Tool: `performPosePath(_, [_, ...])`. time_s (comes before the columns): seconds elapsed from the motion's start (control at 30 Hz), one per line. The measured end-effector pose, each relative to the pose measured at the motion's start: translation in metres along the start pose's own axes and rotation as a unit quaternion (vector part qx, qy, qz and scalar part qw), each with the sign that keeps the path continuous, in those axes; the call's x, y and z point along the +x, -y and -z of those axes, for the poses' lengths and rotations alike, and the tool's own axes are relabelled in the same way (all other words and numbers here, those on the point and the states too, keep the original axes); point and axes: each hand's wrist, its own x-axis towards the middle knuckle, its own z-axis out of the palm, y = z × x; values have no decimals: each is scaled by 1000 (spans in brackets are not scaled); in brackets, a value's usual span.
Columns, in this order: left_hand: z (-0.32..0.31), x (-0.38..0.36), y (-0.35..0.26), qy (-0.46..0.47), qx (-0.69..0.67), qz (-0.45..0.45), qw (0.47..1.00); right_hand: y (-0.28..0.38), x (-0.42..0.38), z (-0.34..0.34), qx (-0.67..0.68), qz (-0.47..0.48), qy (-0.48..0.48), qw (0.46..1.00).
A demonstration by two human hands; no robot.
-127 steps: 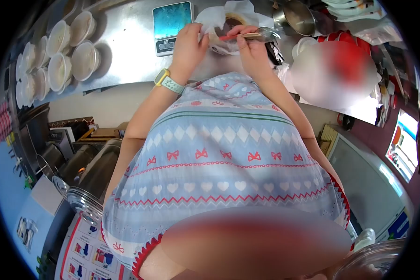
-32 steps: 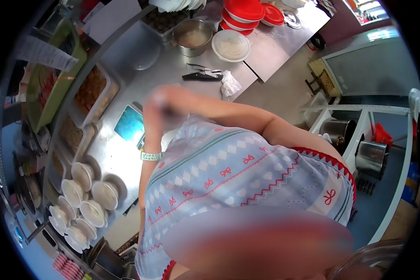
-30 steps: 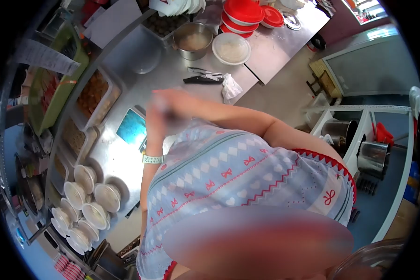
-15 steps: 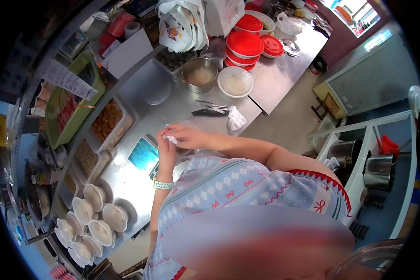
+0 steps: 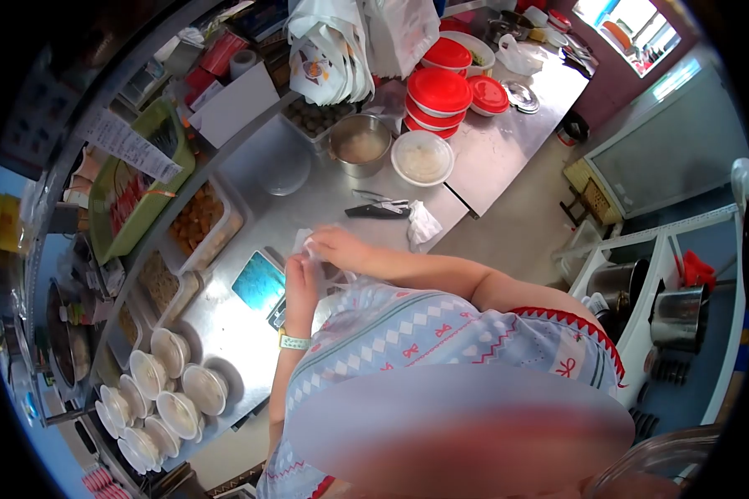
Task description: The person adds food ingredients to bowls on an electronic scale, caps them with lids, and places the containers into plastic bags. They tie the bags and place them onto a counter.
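Note:
My left hand [image 5: 300,281], with a pale watch [image 5: 294,341] on the wrist, is closed on a thin, translucent white plastic bag [image 5: 303,242]. Close beside it, my right hand [image 5: 338,249] pinches the same bag, the fingers bent inward. Part of the bag hangs between the hands and the apron [image 5: 408,324]. Just left of my left hand lies a scale with a blue-lit square plate [image 5: 259,278]. Beyond my right hand are a black-handled tool [image 5: 378,211] and a crumpled white cloth or tissue [image 5: 424,224].
Several lidded bowls [image 5: 177,414] stand at lower left. Food tubs [image 5: 200,223] line the counter's left side, below a green basket [image 5: 133,187]. Farther back are a metal pot [image 5: 360,145], a white-lidded bowl [image 5: 423,158] and stacked red-lidded bowls [image 5: 438,91]. Shelves [image 5: 641,274] hold pots at right.
My hands have moved slightly apart. The small white bunch between the fingers now shows as a looser, more spread piece of plastic. The view has shifted a little.

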Motion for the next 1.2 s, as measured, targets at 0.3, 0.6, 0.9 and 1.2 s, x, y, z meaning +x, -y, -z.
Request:
performPosePath(0.3, [5,6,-21,-108,197,-201,954,-10,11,9,-148,24,108,983])
performPosePath(0.6, [4,15,4,-89,20,17,996,28,-30,16,-110,-152,51,981])
performPosePath(0.9, [-13,15,-1,-36,-214,112,970,-6,-10,26,-106,-66,44,991])
performPosePath(1.2, [28,15,27,-86,145,-48,985,-19,-24,34,-168,-144,98,970])
